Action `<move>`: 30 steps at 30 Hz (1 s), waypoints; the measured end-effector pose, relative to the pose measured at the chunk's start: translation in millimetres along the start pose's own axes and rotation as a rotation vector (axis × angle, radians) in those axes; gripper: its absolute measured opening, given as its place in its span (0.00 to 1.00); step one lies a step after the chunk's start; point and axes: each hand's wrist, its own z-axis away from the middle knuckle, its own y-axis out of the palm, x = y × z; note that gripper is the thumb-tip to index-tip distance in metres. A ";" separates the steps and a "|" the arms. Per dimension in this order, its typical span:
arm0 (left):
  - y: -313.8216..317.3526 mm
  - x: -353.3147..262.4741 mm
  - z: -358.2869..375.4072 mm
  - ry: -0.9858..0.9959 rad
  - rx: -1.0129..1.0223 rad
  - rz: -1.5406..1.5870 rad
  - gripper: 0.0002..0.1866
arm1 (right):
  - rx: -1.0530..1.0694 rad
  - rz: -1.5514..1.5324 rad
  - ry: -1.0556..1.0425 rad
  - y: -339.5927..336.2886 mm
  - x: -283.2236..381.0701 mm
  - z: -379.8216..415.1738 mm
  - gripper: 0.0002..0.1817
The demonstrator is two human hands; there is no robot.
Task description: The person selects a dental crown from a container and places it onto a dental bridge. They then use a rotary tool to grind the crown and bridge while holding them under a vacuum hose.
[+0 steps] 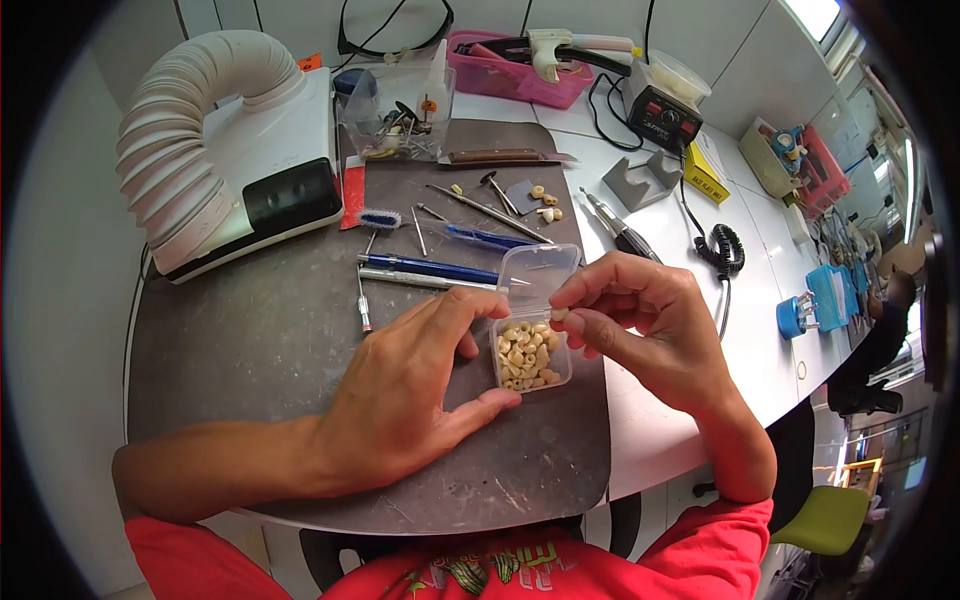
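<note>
A small clear plastic box [572,372] with its lid [540,266] raised sits on the dark mat, filled with many cream dental crowns [524,352]. My left hand [400,385] steadies the box from the left, forefinger by the hinge corner and thumb along the near edge. Above the box's right side, my right hand [640,325] pinches one dental crown [559,314] between thumb and forefinger. Beyond the lid, a few more crowns [548,213] lie loose on the mat near a small grey square.
Blue and silver pen-like tools [430,268] and a small brush [380,218] lie left of the box. A white hose unit [270,180] stands at the left. A rotary handpiece [620,225], its grey stand [643,180] and a control box [662,118] are at the right.
</note>
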 end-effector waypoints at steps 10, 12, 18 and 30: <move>-1.2 -0.7 0.2 -0.006 0.008 0.031 0.38 | 0.073 -0.103 0.048 1.5 -3.9 -0.7 0.11; -1.6 -0.9 -0.3 -0.004 0.007 0.033 0.37 | 0.100 -0.158 0.068 2.2 -3.0 -0.4 0.11; -2.5 -2.4 -1.3 -0.010 0.014 0.045 0.32 | 0.150 -0.291 0.165 1.8 3.4 0.0 0.11; -7.7 -7.7 -3.6 -0.046 0.015 0.100 0.25 | 0.167 -0.224 0.036 5.1 -7.1 0.0 0.11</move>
